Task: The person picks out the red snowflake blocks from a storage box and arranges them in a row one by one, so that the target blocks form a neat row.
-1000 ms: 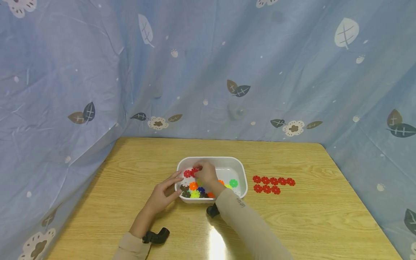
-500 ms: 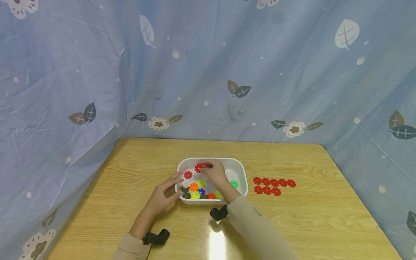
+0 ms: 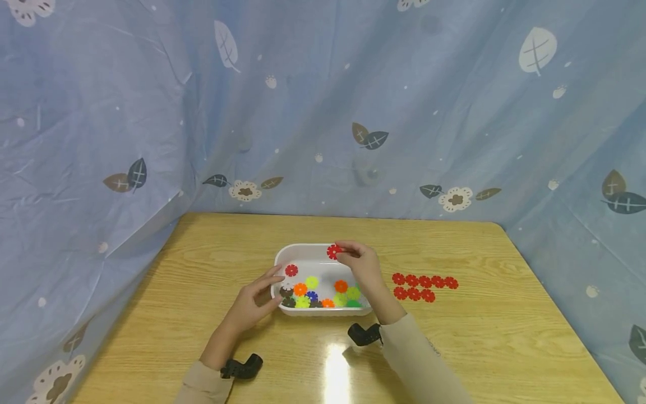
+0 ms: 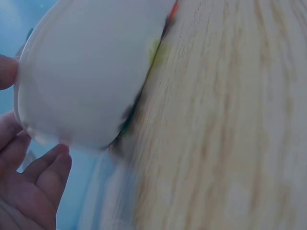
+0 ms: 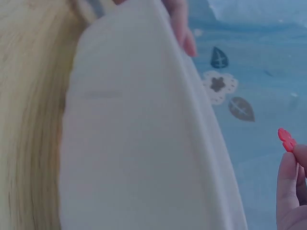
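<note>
Over the far rim of a white plastic tray (image 3: 298,312), my right hand (image 3: 364,268) pinches a red snowflake disc (image 3: 333,251) between thumb and fingers. This disc (image 5: 286,140) also shows at the fingertips in the right wrist view. My left hand (image 3: 254,301) holds the tray's left end, thumb and fingers spread along the rim; the left wrist view shows this hand (image 4: 36,184) at the tray's corner. One red disc (image 3: 291,270) lies in the tray's left part. Other discs in orange (image 3: 341,287), yellow, blue, green and dark colours lie mostly along its near side.
Right of the tray, several red discs lie flat in two rows, a longer far row (image 3: 425,281) and a shorter near row (image 3: 414,294). Everything stands on a wooden table (image 3: 504,336). A patterned blue cloth (image 3: 313,101) hangs behind and at the sides.
My right hand has lifted the red disc from the tray's left part and moved it right, over the far rim. The left hand has stayed on the tray.
</note>
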